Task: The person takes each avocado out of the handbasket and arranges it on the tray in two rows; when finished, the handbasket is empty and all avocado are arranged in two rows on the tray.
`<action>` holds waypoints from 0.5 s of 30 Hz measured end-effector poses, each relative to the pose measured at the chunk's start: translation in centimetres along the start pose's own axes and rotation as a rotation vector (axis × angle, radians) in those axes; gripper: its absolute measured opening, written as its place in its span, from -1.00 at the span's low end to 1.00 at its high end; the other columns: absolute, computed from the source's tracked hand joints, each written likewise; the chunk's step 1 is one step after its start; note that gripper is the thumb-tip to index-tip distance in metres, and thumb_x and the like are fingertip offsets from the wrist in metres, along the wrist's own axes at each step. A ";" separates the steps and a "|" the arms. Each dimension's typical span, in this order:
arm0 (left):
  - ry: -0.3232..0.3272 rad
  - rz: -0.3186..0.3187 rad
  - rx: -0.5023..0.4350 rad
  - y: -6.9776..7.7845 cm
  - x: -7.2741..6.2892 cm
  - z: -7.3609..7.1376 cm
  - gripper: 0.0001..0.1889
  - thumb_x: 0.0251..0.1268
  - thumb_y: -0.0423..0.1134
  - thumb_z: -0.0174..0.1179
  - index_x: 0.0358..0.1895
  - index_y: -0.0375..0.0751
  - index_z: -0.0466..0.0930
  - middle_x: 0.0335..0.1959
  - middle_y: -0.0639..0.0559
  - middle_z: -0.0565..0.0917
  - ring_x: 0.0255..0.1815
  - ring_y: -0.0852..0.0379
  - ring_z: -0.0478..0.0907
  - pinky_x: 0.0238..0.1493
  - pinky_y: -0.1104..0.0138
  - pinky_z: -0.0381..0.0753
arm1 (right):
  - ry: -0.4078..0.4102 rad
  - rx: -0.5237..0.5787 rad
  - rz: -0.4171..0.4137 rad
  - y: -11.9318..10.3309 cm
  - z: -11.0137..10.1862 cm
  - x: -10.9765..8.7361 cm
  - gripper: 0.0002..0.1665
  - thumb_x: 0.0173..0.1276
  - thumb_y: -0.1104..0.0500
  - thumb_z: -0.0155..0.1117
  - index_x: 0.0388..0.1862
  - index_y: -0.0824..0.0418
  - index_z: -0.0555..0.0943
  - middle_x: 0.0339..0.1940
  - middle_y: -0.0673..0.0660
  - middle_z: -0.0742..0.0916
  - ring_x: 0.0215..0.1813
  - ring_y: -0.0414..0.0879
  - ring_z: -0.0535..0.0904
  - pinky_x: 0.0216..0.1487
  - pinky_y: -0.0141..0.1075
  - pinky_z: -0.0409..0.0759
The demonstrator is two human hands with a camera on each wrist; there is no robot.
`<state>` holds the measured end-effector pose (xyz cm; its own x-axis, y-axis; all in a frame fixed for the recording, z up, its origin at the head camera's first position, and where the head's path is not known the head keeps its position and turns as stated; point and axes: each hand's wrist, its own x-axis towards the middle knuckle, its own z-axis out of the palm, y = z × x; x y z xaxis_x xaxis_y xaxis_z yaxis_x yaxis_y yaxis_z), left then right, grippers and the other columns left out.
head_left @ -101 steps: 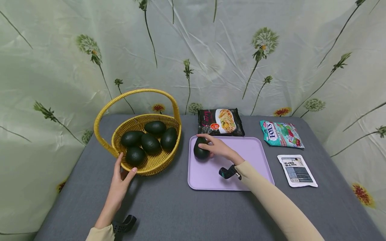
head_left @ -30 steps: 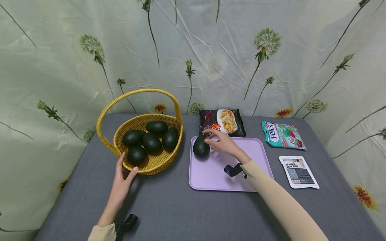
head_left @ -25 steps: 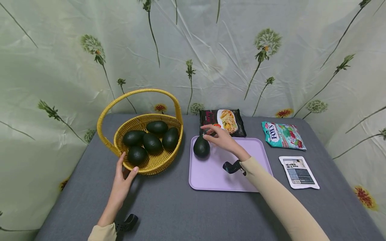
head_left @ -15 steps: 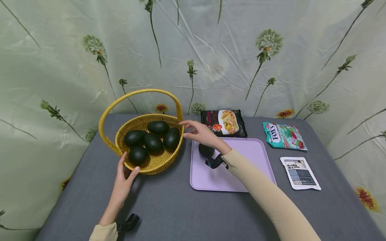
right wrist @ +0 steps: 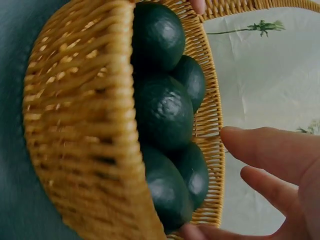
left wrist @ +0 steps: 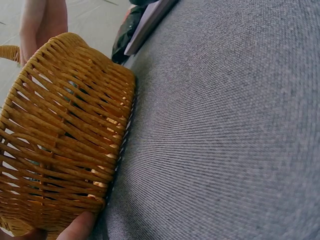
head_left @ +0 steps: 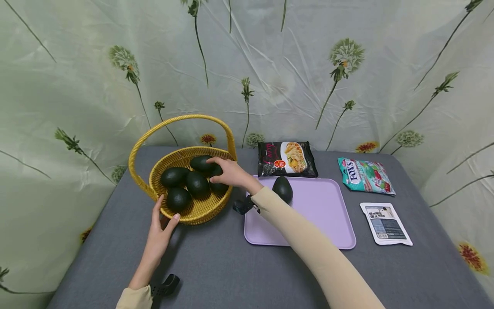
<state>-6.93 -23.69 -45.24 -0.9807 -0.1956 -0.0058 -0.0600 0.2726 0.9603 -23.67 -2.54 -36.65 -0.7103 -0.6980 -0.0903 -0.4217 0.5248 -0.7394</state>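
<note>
A yellow wicker basket [head_left: 200, 212] with a tall handle holds several dark green avocados [head_left: 197, 184]. My left hand [head_left: 157, 236] holds the basket by its near-left side, index finger and thumb set apart along the wall; in the left wrist view a fingertip [left wrist: 79, 226] touches the wicker low down. My right hand [head_left: 233, 174] is over the basket's right side, fingers spread around the rightmost avocado [right wrist: 167, 192]. In the right wrist view one fingertip is close by that avocado and the others stand apart from it. One more avocado [head_left: 282, 189] lies on the lilac tray [head_left: 312, 223].
Behind the tray lies a black noodle packet [head_left: 287, 159]. To the right are a teal candy bag [head_left: 365, 176] and a white pouch [head_left: 386, 224]. All stand on a grey cloth-covered table [head_left: 216, 270], with a floral curtain [head_left: 278, 77] behind.
My right hand let go of the avocado on the tray and moved left to the basket. My left hand stays at the basket. That avocado now sits farther right on the tray.
</note>
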 end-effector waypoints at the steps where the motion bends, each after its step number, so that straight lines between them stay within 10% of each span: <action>1: 0.001 -0.003 0.001 0.0 0.0 0.0 -0.20 0.46 -0.17 0.05 0.55 0.12 -0.30 0.52 -0.13 -0.21 0.42 -0.32 -0.04 0.23 -0.24 0.08 | -0.003 0.006 0.008 -0.1 0.2 0.2 -0.32 0.36 0.22 0.26 0.43 0.14 0.30 0.38 0.20 0.40 0.29 0.11 0.37 0.20 -0.09 0.35; 11: 0.001 -0.003 0.008 0.1 0.0 0.0 -0.19 0.45 -0.17 0.06 0.55 0.11 -0.29 0.53 -0.10 -0.23 0.44 -0.32 -0.08 0.23 -0.27 0.04 | -0.044 -0.108 0.089 -0.1 1.3 1.0 -0.30 0.19 0.40 0.35 0.33 0.16 0.43 0.25 0.23 0.53 -0.34 -0.03 0.38 -0.35 -0.32 0.30; 15: 0.002 0.005 0.001 0.0 0.0 0.0 -0.20 0.46 -0.18 0.06 0.55 0.10 -0.28 0.53 -0.11 -0.23 0.43 -0.32 -0.07 0.23 -0.26 0.04 | -0.063 -0.156 0.083 -0.3 1.5 1.1 -0.29 0.19 0.42 0.35 0.33 0.15 0.43 0.32 0.25 0.42 0.05 0.03 0.46 -0.21 -0.29 0.39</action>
<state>-6.90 -23.66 -45.24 -0.9805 -0.1964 -0.0006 -0.0557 0.2748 0.9599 -23.49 -4.19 -37.59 -0.7118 -0.6757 -0.1919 -0.4488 0.6477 -0.6157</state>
